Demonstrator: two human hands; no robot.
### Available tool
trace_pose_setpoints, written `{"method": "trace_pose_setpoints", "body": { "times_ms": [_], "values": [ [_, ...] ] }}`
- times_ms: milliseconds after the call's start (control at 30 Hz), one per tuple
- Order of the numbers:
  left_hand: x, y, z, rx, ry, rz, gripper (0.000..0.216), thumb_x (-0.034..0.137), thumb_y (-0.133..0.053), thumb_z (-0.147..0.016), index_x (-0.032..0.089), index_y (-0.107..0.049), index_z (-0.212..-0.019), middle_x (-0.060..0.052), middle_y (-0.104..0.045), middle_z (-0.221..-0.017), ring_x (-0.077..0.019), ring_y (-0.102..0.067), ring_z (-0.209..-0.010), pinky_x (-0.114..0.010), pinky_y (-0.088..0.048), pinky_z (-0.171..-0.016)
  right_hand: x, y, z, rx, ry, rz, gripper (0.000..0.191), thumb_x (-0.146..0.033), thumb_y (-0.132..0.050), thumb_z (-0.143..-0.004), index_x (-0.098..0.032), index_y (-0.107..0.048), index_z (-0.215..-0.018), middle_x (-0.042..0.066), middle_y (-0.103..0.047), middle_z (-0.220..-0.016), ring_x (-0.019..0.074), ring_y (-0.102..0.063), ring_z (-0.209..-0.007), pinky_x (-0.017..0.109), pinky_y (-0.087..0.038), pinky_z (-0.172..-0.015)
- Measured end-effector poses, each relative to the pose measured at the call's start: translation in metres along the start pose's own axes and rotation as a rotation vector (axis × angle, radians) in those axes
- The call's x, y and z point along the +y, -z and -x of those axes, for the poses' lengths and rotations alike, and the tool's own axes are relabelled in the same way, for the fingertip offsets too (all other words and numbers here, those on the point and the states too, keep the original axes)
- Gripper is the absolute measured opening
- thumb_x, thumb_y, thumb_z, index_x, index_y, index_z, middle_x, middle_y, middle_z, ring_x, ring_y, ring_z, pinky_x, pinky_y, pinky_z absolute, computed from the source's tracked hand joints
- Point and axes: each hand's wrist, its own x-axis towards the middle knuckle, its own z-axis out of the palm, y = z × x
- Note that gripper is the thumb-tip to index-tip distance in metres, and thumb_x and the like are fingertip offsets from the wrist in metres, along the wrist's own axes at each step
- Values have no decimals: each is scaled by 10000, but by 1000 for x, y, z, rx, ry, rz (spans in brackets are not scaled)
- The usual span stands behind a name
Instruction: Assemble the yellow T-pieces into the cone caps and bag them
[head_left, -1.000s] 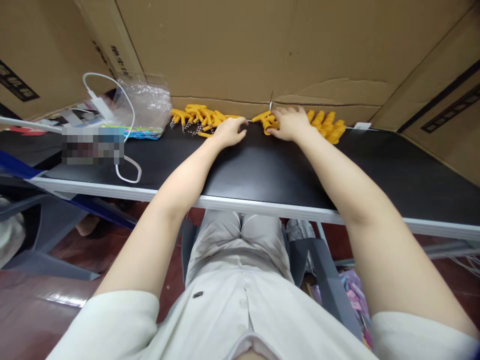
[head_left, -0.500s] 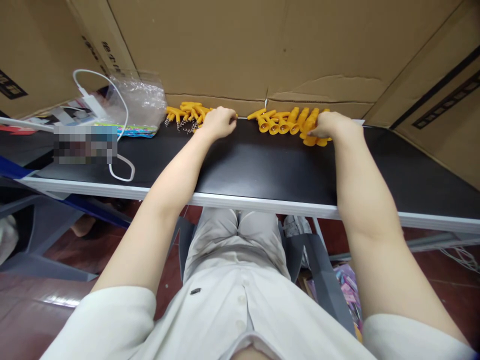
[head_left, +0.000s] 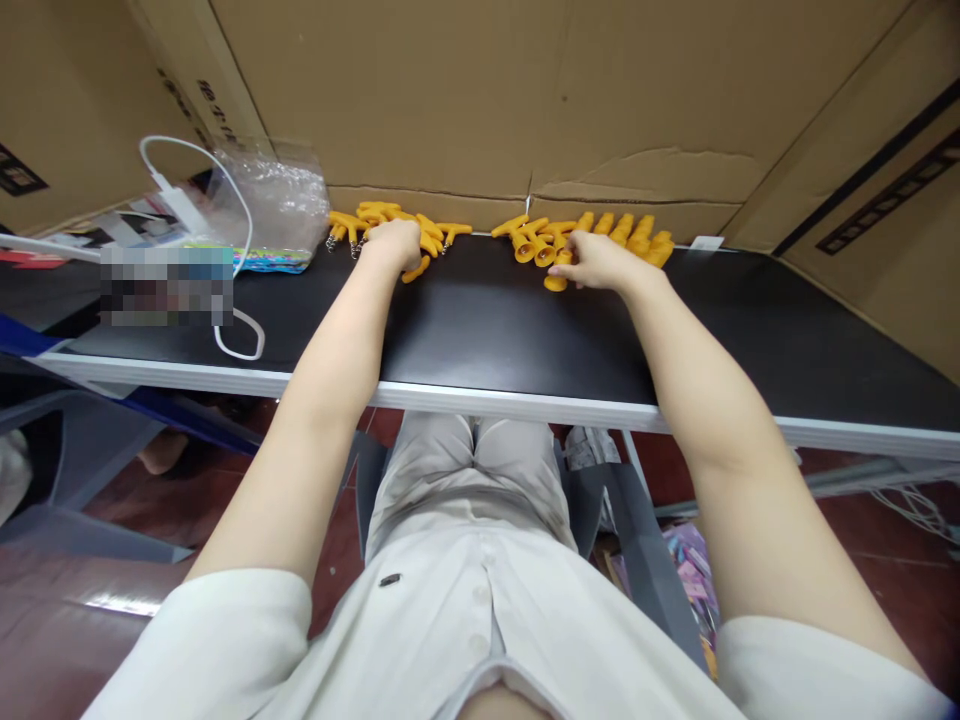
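Observation:
Two heaps of small orange plastic pieces lie at the far edge of a black table (head_left: 495, 330). The left heap (head_left: 431, 232) has little metal chains on its pieces. My left hand (head_left: 394, 243) rests on this heap with fingers curled over some pieces. The right heap (head_left: 626, 232) is a row of orange pieces along the cardboard wall. My right hand (head_left: 592, 260) sits at its near side, fingers pinched on one orange piece (head_left: 556, 281) on the table.
Cardboard sheets (head_left: 525, 90) stand behind the table. A clear plastic bag (head_left: 274, 195), a white charger and cable (head_left: 225, 335) and papers lie at the left. The table's white front edge (head_left: 525, 405) runs above my lap. Grey chairs stand below.
My right hand moved left from the row's right end to its near left side. My left hand shifted left onto the chained heap.

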Motion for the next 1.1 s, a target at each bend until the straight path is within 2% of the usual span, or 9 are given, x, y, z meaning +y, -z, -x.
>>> {"method": "trace_pose_setpoints", "body": {
  "times_ms": [200,367,500,600,733,833,900,967,1100],
  "values": [
    [13,11,23,-149,33,-165,456,-58,-666,-801,51,-799,-1223,-303,-748,-1530,-488,-686,-1517,-581,-552,-1269,-3,-13,-2,-20,94,-17,347,-405,-766,-1055,-211,-682,-1329,131,-823,-1083,323,-795,-876,459,-637,-867],
    [10,12,25,1,96,12,451,17,-705,-918,45,-741,-1367,-276,-503,-1788,-468,-556,-1625,-573,-474,-1352,6,-20,-9,-9,127,-30,445,-504,-785,-1035,-224,-697,-1371,120,-811,-1046,351,-800,-908,491,-660,-882],
    [9,8,17,173,136,168,466,194,-684,-1004,183,-681,-1470,-181,-520,-1760,-410,-451,-1661,-617,-399,-1379,3,-20,-8,-11,125,-8,465,-443,-791,-1030,-197,-699,-1414,151,-815,-1127,374,-806,-1039,477,-658,-952],
    [12,9,14,253,170,297,419,210,-604,-1060,272,-630,-1473,-110,-600,-1700,-352,-456,-1640,-614,-383,-1356,3,-20,-8,4,134,-6,506,-456,-801,-1024,-200,-698,-1448,151,-815,-1147,375,-801,-1055,472,-657,-952],
    [18,8,6,364,162,417,376,96,-455,-1135,174,-575,-1483,-100,-656,-1662,-231,-553,-1540,-472,-433,-1316,3,-21,-9,28,130,9,491,-462,-806,-1019,-191,-720,-1419,159,-807,-1186,379,-790,-1090,489,-653,-988],
    [22,-6,-10,406,206,702,278,112,-506,-1132,224,-645,-1344,-27,-765,-1469,-171,-639,-1390,-346,-475,-1263,0,-22,-9,45,134,16,464,-458,-811,-1011,-161,-736,-1359,182,-796,-1222,398,-779,-1144,517,-643,-1041],
    [25,-20,-21,265,227,954,156,226,-609,-1094,280,-664,-1230,-2,-796,-1421,-204,-649,-1399,-355,-563,-1148,-4,-22,-8,65,131,17,484,-428,-824,-997,-151,-719,-1381,190,-787,-1254,411,-774,-1177,536,-635,-1073],
    [31,-33,-28,155,223,1154,165,198,-630,-1017,289,-660,-1152,-48,-831,-1358,-245,-733,-1356,-412,-621,-1107,-8,-22,-6,83,130,19,515,-373,-827,-984,-153,-692,-1430,190,-780,-1285,413,-769,-1203,546,-629,-1094],
    [46,-48,-24,-2,236,1308,116,164,-595,-1002,268,-624,-1045,-74,-871,-1263,-241,-802,-1311,-389,-647,-1106,-13,-22,-5,99,170,23,476,-265,-809,-965,-157,-728,-1422,192,-786,-1371,412,-759,-1286,543,-602,-1142]
  ]
}}
